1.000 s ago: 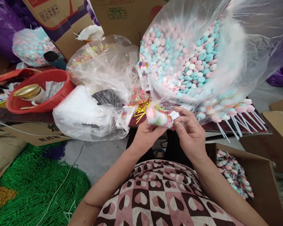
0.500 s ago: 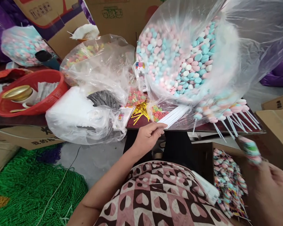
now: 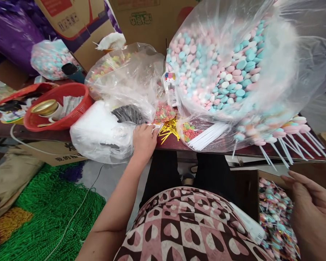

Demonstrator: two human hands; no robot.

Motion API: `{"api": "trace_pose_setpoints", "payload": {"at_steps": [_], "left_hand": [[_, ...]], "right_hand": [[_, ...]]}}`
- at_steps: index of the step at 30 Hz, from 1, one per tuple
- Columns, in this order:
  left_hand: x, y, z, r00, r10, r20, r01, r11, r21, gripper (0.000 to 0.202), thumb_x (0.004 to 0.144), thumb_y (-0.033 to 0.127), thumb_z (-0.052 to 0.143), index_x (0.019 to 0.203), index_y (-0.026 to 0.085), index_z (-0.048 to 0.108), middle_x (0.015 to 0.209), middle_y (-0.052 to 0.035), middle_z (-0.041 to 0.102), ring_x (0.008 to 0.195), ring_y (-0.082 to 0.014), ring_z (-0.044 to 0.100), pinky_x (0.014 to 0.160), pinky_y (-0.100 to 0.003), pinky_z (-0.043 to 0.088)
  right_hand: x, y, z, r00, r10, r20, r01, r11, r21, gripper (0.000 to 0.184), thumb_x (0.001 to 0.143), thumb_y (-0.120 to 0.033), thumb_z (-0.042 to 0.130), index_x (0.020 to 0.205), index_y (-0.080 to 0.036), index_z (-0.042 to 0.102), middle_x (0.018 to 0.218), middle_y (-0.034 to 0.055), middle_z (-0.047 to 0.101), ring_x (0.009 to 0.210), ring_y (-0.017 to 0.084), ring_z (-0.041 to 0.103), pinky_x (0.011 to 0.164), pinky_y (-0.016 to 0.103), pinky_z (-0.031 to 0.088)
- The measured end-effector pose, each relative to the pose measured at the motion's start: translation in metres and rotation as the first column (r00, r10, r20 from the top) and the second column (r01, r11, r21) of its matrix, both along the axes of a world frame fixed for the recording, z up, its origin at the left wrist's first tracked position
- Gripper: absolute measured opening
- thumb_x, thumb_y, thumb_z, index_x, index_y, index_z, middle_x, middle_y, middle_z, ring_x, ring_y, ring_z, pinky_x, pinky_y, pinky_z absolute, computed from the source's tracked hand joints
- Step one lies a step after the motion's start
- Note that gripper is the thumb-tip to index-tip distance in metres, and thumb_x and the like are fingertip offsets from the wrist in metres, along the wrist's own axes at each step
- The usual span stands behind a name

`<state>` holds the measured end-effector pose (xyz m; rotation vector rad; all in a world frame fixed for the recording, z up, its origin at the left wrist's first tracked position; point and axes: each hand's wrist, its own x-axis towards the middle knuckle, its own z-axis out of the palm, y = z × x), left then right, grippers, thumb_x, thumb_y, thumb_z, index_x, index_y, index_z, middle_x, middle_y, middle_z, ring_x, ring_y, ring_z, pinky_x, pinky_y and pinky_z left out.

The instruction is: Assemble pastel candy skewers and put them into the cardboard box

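My left hand is at the table's front edge, its fingers bent over a small printed packet that is mostly hidden beneath them. Touching or close by on its left is a clear bag of white wrappers. Gold twist ties lie just right of my fingers, then a sheaf of white sticks. My right hand is at the lower right, fingers stretched and holding nothing visible. Under it stands a box of wrapped candy skewers. Unwrapped marshmallow skewers rest at the table's right end.
A large clear bag of pink, white and blue candies fills the back right. Behind my left hand sits a bag of gummy rings. A red basket stands left. Green stringy material covers floor at lower left, with a cable across it.
My left hand has gone from the white sticks leftward to the printed packet. The candy skewer that my right hand held has left it, and its fingers have opened. The view has shifted left.
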<state>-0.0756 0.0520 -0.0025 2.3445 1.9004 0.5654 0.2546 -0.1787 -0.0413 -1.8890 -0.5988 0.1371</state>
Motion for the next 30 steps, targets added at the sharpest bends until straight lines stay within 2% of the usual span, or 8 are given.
{"api": "trace_pose_setpoints", "payload": {"at_steps": [3,7,15,19,22,25,27,30], "left_hand": [[-0.012,0.019,-0.009,0.981,0.089,-0.173,-0.096,0.995,-0.038,0.036,0.093,0.04,0.049,0.107,0.015,0.071,0.109,-0.0176,0.067,0.107,-0.0358,0.055,0.088,-0.045,0.038],[-0.015,0.033,-0.02,0.97,0.147,-0.193,-0.161,0.985,-0.058,0.031,0.092,0.038,0.052,0.106,0.016,0.069,0.11,-0.0158,0.066,0.105,-0.0333,0.056,0.085,-0.042,0.038],[-0.028,0.04,-0.033,0.99,0.134,0.036,-0.136,0.989,0.051,0.025,0.095,0.027,0.047,0.077,0.02,0.064,0.084,-0.0091,0.063,0.087,-0.024,0.057,0.077,-0.036,0.038],[-0.028,0.029,-0.034,0.981,-0.033,0.193,-0.021,0.963,0.269,0.028,0.097,0.03,0.046,0.078,0.019,0.064,0.079,-0.0077,0.063,0.082,-0.0211,0.057,0.078,-0.035,0.041],[-0.013,0.011,-0.027,0.919,-0.316,0.237,0.166,0.853,0.495,0.025,0.096,0.03,0.048,0.086,0.018,0.068,0.085,-0.0073,0.069,0.085,-0.0183,0.06,0.084,-0.033,0.044],[0.012,-0.013,-0.02,0.829,-0.534,0.165,0.344,0.72,0.602,0.016,0.093,0.024,0.055,0.089,0.021,0.07,0.09,-0.0064,0.072,0.09,-0.0173,0.064,0.088,-0.034,0.047],[0.029,-0.028,-0.02,0.766,-0.634,0.104,0.46,0.653,0.601,0.014,0.091,0.023,0.057,0.088,0.023,0.07,0.097,-0.0057,0.074,0.096,-0.0176,0.065,0.092,-0.036,0.049],[0.045,-0.043,-0.024,0.699,-0.708,0.094,0.545,0.614,0.571,0.014,0.091,0.022,0.057,0.087,0.024,0.07,0.107,-0.0044,0.073,0.105,-0.0178,0.064,0.097,-0.039,0.049]], "right_hand": [[-0.022,0.016,0.016,0.985,0.128,0.116,-0.131,0.991,0.015,0.019,0.085,-0.043,0.066,0.099,-0.041,0.078,0.101,0.0158,0.075,0.102,0.033,0.069,0.089,0.052,0.048],[-0.038,0.022,0.015,0.953,0.252,0.169,-0.262,0.964,0.041,0.022,0.082,-0.04,0.069,0.098,-0.028,0.078,0.093,0.0081,0.077,0.091,0.03,0.073,0.096,0.05,0.054],[-0.067,0.033,0.01,0.906,0.424,-0.013,-0.423,0.905,0.044,0.014,0.087,-0.033,0.064,0.093,-0.024,0.074,0.094,0.0036,0.077,0.079,0.018,0.073,0.086,0.033,0.057],[-0.084,0.051,0.016,0.819,0.551,-0.162,-0.541,0.834,0.103,0.016,0.087,-0.036,0.065,0.091,-0.024,0.074,0.093,0.0042,0.076,0.078,0.017,0.073,0.085,0.034,0.057],[-0.099,0.077,0.027,0.647,0.615,-0.45,-0.604,0.774,0.19,0.025,0.082,-0.044,0.07,0.096,-0.023,0.074,0.091,0.0057,0.077,0.076,0.018,0.073,0.077,0.033,0.059],[-0.112,0.11,0.041,0.318,0.631,-0.708,-0.661,0.683,0.311,0.044,0.077,-0.056,0.071,0.104,-0.021,0.072,0.098,0.01,0.077,0.081,0.021,0.073,0.066,0.031,0.058],[-0.118,0.127,0.047,0.135,0.611,-0.78,-0.659,0.643,0.39,0.05,0.075,-0.063,0.068,0.096,-0.018,0.073,0.093,0.0106,0.076,0.076,0.021,0.073,0.061,0.031,0.058],[-0.123,0.141,0.048,0.105,0.613,-0.783,-0.618,0.657,0.431,0.037,0.067,-0.047,0.081,0.087,-0.018,0.073,0.08,0.0046,0.075,0.065,0.015,0.068,0.06,0.027,0.056]]}}
